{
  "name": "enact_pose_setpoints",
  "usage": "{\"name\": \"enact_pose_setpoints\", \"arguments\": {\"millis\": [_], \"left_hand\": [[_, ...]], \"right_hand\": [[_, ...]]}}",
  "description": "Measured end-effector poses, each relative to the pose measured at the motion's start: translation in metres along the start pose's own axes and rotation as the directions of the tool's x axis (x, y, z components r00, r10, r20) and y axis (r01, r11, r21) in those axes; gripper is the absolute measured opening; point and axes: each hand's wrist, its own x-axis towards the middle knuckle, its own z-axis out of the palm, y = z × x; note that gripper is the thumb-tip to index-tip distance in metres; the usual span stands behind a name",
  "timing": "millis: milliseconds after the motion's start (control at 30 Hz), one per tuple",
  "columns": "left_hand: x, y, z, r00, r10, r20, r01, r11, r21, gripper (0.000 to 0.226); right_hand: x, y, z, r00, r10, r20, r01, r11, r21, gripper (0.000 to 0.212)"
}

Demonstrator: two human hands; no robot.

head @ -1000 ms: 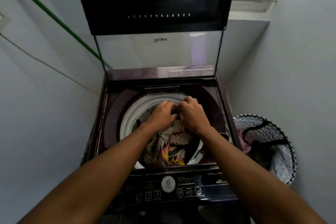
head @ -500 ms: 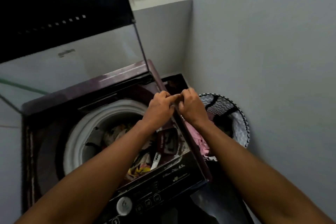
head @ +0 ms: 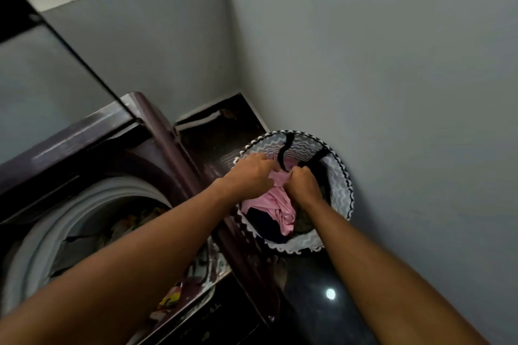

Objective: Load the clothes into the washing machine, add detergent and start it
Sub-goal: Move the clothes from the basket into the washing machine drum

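Note:
A round laundry basket (head: 340,176) with a grey-and-white zigzag lining stands on the floor, right of the machine. Inside it lies a pink garment (head: 276,204) over darker clothes. Both hands are in the basket: my left hand (head: 249,175) and my right hand (head: 304,183) each grip the pink garment near its upper edge. The top-loading washing machine (head: 157,126) is at the left, its lid (head: 42,64) raised. Patterned clothes (head: 126,225) lie in the white-rimmed drum.
A grey wall runs close behind and to the right of the basket. A dark gap with a ledge lies between machine and corner. The shiny dark floor (head: 316,288) shows below the basket. The machine's control panel (head: 210,314) is at the bottom edge.
Both hands left the drum, swung right past the machine's edge and went down into the basket, where they closed on the pink garment. The view turned right with them.

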Motion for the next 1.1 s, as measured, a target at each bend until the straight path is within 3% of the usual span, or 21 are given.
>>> {"name": "enact_pose_setpoints", "arguments": {"millis": [233,333,433,600,700,833,967,1100], "left_hand": [[0.070,0.004,0.050,0.986,-0.053,0.157,0.066,0.995,-0.077,0.046],[0.082,0.010,0.074,0.975,-0.011,0.220,0.034,0.995,-0.098,0.046],[0.081,0.011,0.091,0.972,0.029,0.231,-0.004,0.994,-0.107,0.045],[0.079,0.009,0.089,0.979,0.039,0.200,-0.017,0.994,-0.111,0.046],[0.075,0.008,0.079,0.983,0.002,0.182,0.018,0.994,-0.107,0.044],[0.059,0.009,0.058,0.990,-0.052,0.129,0.067,0.991,-0.119,0.046],[0.036,0.008,0.031,0.989,-0.129,0.076,0.146,0.944,-0.296,0.083],[0.002,0.011,0.002,0.988,-0.152,-0.038,0.115,0.867,-0.486,0.104]], "right_hand": [[0.037,0.066,0.033,0.916,0.373,0.149,-0.374,0.927,-0.025,0.046],[0.043,0.087,0.053,0.888,0.435,0.150,-0.435,0.900,-0.035,0.060],[0.048,0.102,0.075,0.907,0.409,0.101,-0.406,0.912,-0.047,0.064],[0.045,0.090,0.062,0.933,0.325,0.153,-0.339,0.937,0.083,0.031],[0.041,0.060,0.040,0.930,0.352,0.107,-0.368,0.897,0.246,0.045],[0.036,0.018,0.001,0.955,0.288,-0.073,-0.246,0.903,0.352,0.052],[0.028,-0.022,-0.043,0.971,0.232,-0.058,-0.173,0.850,0.498,0.042],[-0.003,-0.072,-0.074,0.987,0.105,-0.125,-0.011,0.807,0.590,0.036]]}}
